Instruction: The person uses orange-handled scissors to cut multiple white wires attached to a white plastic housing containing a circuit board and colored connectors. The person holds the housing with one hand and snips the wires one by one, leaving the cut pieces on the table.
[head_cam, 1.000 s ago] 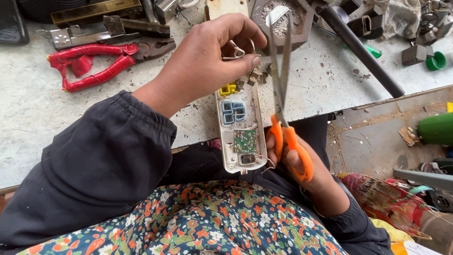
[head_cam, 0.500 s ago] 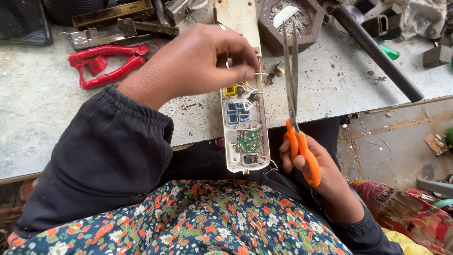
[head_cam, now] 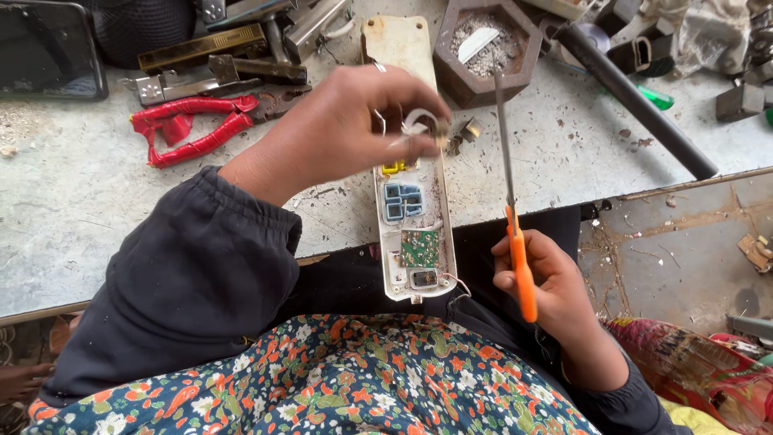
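Observation:
An opened white power strip lies lengthwise over the table's front edge, showing a green circuit board, blue socket parts and a yellow piece inside. My left hand reaches over its upper half and pinches a white wire that loops up from the strip. My right hand is closed on the orange handles of a pair of scissors. The blades are together and point away from me, just right of the strip.
Red-handled pliers lie at the back left beside metal hinges and brackets. A hexagonal wooden tray with grit stands behind the strip. A black rod slants across the right. A dark phone sits far left.
The scissors' blades have closed and stand more upright. My left hand has shifted slightly, still on the white wire. The view has drifted a little.

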